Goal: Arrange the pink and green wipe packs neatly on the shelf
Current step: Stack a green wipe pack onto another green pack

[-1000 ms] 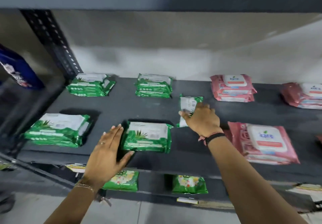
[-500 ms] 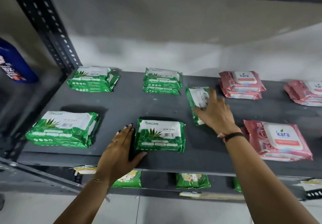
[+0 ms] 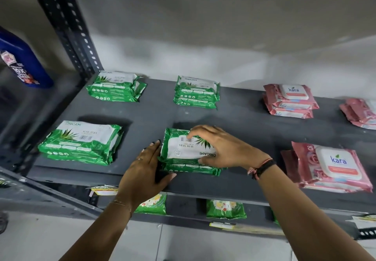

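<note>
On the dark grey shelf (image 3: 254, 130) lie green wipe packs on the left and pink ones on the right. My right hand (image 3: 225, 149) grips a green pack (image 3: 183, 149) turned upside down and rests it on top of the front middle green pack (image 3: 193, 170). My left hand (image 3: 146, 169) lies flat with fingers apart against the left side of that stack. Other green stacks sit at the front left (image 3: 81, 142), back left (image 3: 116, 86) and back middle (image 3: 196, 92). Pink stacks lie at the back (image 3: 290, 100), far right (image 3: 360, 112) and front right (image 3: 331, 167).
A blue bottle (image 3: 22, 61) stands on the neighbouring shelf at the left, beyond a perforated metal upright (image 3: 67, 27). Another shelf board hangs close overhead. On the lower shelf lie small green packs (image 3: 224, 209) and paper labels. A pale wall closes the back.
My right hand picked up the single green pack from the middle of the shelf and brought it forward onto the front middle green pack. My left hand stayed beside that pack.
</note>
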A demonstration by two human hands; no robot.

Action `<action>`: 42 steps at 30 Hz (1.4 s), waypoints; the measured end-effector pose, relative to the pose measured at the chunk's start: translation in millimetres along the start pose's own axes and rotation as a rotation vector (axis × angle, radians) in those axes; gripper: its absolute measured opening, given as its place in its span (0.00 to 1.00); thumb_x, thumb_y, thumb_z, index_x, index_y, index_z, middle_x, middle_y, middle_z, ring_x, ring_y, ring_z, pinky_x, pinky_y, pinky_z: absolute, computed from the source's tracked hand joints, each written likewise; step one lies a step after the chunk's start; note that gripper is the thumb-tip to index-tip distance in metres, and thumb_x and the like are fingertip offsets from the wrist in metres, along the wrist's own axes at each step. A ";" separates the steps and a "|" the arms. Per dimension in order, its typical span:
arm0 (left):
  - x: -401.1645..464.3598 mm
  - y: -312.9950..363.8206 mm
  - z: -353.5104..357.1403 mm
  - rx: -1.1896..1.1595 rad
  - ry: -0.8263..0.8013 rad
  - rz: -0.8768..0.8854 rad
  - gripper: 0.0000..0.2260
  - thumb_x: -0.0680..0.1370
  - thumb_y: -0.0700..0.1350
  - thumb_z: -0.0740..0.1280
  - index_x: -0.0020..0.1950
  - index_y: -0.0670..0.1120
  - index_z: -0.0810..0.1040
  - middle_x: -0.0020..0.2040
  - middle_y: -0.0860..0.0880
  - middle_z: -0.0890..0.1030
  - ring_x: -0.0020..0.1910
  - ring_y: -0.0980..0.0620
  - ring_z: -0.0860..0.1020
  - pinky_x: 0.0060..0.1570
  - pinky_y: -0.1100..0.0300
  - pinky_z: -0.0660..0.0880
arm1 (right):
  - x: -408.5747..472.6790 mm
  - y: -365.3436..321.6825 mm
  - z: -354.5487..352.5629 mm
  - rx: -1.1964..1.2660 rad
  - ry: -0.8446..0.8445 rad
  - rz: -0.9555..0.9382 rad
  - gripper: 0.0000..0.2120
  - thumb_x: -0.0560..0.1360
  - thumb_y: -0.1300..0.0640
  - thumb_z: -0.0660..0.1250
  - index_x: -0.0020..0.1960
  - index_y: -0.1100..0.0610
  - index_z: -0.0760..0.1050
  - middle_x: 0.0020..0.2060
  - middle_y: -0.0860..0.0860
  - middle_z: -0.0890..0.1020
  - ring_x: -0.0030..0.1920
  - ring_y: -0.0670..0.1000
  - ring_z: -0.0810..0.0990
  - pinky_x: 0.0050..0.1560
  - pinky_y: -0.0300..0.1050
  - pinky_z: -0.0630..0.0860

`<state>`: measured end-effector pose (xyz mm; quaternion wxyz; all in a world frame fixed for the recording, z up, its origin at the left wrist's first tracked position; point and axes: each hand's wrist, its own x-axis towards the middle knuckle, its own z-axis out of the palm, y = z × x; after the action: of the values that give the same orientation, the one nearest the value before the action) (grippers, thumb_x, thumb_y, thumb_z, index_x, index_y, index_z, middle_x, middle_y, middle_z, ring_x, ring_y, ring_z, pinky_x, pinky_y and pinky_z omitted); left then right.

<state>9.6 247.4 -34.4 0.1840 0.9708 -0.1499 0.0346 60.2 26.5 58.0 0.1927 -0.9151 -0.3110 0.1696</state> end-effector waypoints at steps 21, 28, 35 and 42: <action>-1.5 -1.0 0.6 0.008 0.004 0.009 0.40 0.75 0.67 0.45 0.65 0.32 0.68 0.64 0.35 0.71 0.61 0.38 0.70 0.56 0.42 0.65 | -8.0 -29.2 -20.4 -0.526 -0.026 -0.039 0.39 0.70 0.77 0.52 0.73 0.47 0.51 0.76 0.53 0.51 0.73 0.57 0.55 0.71 0.55 0.57; -1.1 -3.2 2.8 -0.004 -0.007 -0.006 0.38 0.74 0.66 0.53 0.65 0.33 0.69 0.64 0.36 0.71 0.61 0.38 0.70 0.57 0.41 0.69 | -1.4 -24.8 -15.0 -0.560 -0.050 -0.090 0.37 0.71 0.72 0.59 0.72 0.47 0.53 0.75 0.55 0.51 0.74 0.56 0.49 0.74 0.56 0.47; -0.9 -3.7 1.8 -0.015 -0.035 -0.009 0.35 0.72 0.64 0.57 0.66 0.36 0.68 0.64 0.37 0.72 0.62 0.40 0.70 0.57 0.45 0.70 | 4.8 -22.2 -8.0 -0.521 -0.019 0.055 0.43 0.66 0.38 0.68 0.71 0.57 0.54 0.73 0.56 0.56 0.73 0.55 0.54 0.73 0.60 0.47; -0.6 -0.2 -1.0 -0.024 0.000 -0.007 0.38 0.74 0.68 0.50 0.67 0.37 0.68 0.65 0.38 0.71 0.62 0.41 0.69 0.57 0.46 0.68 | -0.4 -17.4 -5.1 -0.485 0.004 0.076 0.39 0.68 0.40 0.67 0.71 0.55 0.55 0.67 0.54 0.69 0.66 0.55 0.67 0.67 0.57 0.60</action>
<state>9.0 248.1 -33.6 0.1956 0.9691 -0.1470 0.0324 53.3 37.7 70.4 -0.0385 -0.9459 -0.3078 0.0954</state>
